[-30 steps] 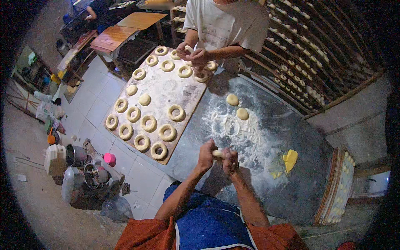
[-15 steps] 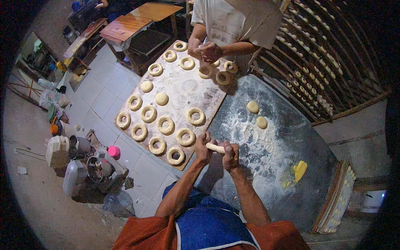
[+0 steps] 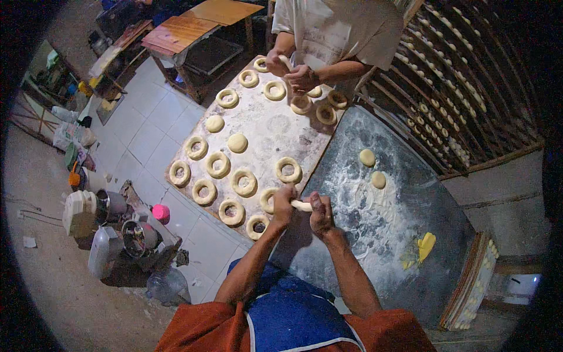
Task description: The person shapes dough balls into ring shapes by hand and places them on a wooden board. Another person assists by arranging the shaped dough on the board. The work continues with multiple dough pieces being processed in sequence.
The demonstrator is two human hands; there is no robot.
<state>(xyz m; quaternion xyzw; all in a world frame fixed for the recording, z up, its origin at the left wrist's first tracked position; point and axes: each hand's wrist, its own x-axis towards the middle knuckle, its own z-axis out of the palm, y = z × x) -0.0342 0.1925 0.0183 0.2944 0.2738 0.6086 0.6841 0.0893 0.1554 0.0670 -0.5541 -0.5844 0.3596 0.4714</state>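
Note:
A pale dough ring (image 3: 302,206) is held between my two hands, just over the near edge of the floured board. My left hand (image 3: 284,206) closes round one side of it and my right hand (image 3: 321,215) round the other, with the thumb up. Only the short stretch of dough between them shows; the rest is hidden by the fingers. Beside my left hand, a shaped dough ring (image 3: 267,200) lies partly covered on the board (image 3: 264,132). Several more rings, such as one dough ring (image 3: 288,169), and two round dough pieces (image 3: 237,143) rest there too.
Across the board a co-worker's hands (image 3: 291,71) work a strip of dough. On the dark, floured table (image 3: 352,252) lie two dough rounds (image 3: 367,157) and a yellow scraper-like piece (image 3: 426,246). A rack (image 3: 446,94) of dough stands at right; pots and a pink cup (image 3: 160,213) sit left.
My view has shifted a little, so the board appears farther right. My hands still grip the dough, the left now overlapping a ring. The co-worker's hands have moved apart, showing dough between them.

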